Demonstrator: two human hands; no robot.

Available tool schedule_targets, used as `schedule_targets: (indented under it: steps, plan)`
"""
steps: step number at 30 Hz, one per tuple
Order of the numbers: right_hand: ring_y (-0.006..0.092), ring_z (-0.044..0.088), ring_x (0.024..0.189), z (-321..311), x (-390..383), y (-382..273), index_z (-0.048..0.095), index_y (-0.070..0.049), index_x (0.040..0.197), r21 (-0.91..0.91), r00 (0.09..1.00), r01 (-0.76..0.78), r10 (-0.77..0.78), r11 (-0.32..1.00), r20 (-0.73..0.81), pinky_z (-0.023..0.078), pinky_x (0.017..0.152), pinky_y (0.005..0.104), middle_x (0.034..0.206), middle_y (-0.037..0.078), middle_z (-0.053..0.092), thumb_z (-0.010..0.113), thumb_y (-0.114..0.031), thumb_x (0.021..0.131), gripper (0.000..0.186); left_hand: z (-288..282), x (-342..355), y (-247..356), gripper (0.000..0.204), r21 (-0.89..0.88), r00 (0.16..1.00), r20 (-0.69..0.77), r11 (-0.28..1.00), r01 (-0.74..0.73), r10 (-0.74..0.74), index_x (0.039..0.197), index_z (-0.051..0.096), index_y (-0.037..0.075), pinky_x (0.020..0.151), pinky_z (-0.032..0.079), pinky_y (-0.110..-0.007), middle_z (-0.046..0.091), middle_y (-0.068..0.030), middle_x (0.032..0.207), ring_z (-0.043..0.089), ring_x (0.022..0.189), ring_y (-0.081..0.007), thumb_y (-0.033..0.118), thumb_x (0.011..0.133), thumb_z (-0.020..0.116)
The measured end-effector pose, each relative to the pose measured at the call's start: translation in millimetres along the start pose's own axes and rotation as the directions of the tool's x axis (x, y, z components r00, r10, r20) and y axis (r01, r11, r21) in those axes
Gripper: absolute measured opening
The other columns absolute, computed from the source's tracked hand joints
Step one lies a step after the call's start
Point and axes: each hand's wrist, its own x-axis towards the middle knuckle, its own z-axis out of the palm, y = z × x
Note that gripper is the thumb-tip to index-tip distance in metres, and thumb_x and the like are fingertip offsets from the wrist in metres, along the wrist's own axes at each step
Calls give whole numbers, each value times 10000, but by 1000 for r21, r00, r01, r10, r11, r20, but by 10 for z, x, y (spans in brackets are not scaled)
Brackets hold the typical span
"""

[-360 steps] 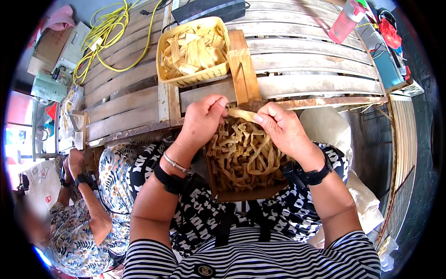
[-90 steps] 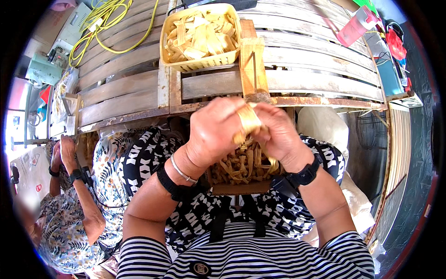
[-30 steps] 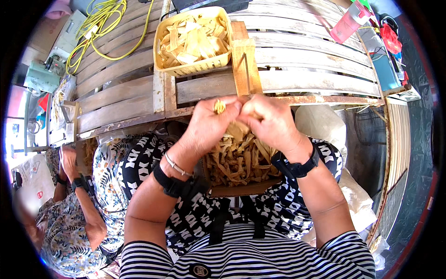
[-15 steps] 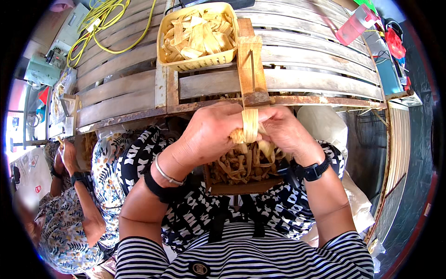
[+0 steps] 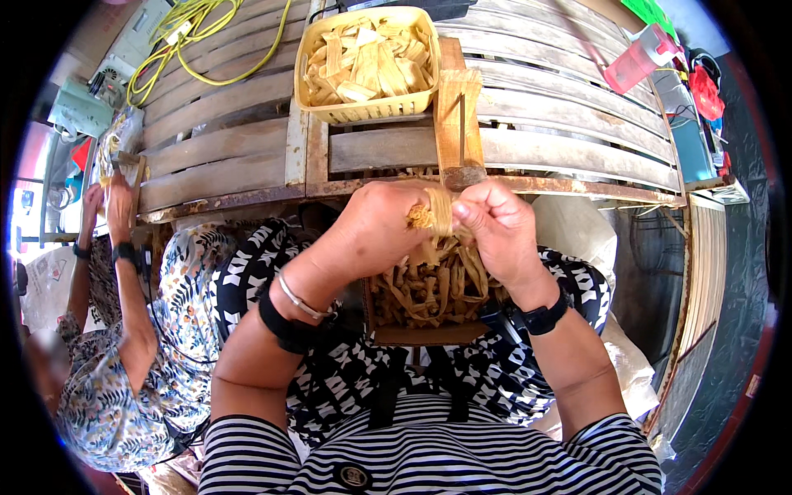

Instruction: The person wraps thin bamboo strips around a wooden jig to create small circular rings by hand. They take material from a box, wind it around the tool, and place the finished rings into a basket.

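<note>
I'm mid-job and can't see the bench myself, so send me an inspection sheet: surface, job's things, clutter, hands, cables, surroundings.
Surface: slatted wooden table, gaps between slats, front edge rusty.
Job's things: wrapped bundle between the hands; brown box of loose strips below; yellow basket of flat pieces on the table.
Clutter: pink bottle, far right.
Hands: left hand grips the bundle; right hand meets it, exact grip unclear.
Cables: yellow cable, loosely coiled, far left.
Surroundings: co-worker at left; pale sack at right.
</note>
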Motion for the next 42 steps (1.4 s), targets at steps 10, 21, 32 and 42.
schedule_targets:
  steps: [10,21,32,42]
  plan:
    - [116,500,564,-10,79,-46,575,8,839,-350,990,-5,54,937,130,425,525,284,629,74,541,568,-227,905,244,-18,-11,-79,52,-166,976,-101,964,-209,194,805,645,8,774,505,-313,640,-94,1015,631,873,-228,23,756,649]
    - [23,296,476,-109,27,-81,588,-46,847,438,860,-496,353,750,368,223,427,193,622,-39,463,497,-316,960,306,-280,-35,-5,246,-636,955,-124,760,132,-270,1029,630,-30,718,472,-228,637,-42,920,567,805,-85,138,852,657]
    - [29,468,608,-136,100,-182,620,-32,803,24,954,-299,298,954,30,387,535,188,698,-35,573,669,-189,860,174,-68,-13,-57,79,-786,897,14,550,283,-442,887,639,17,486,359,-177,567,24,679,466,561,-26,60,821,638]
    - [233,647,659,-361,562,36,606,-94,845,-778,944,-91,-196,621,-267,500,614,338,717,95,659,679,-278,804,201,296,512,-486,214,-626,907,-206,762,166,-368,962,622,-10,606,445,-201,621,-11,786,518,675,-46,158,844,679]
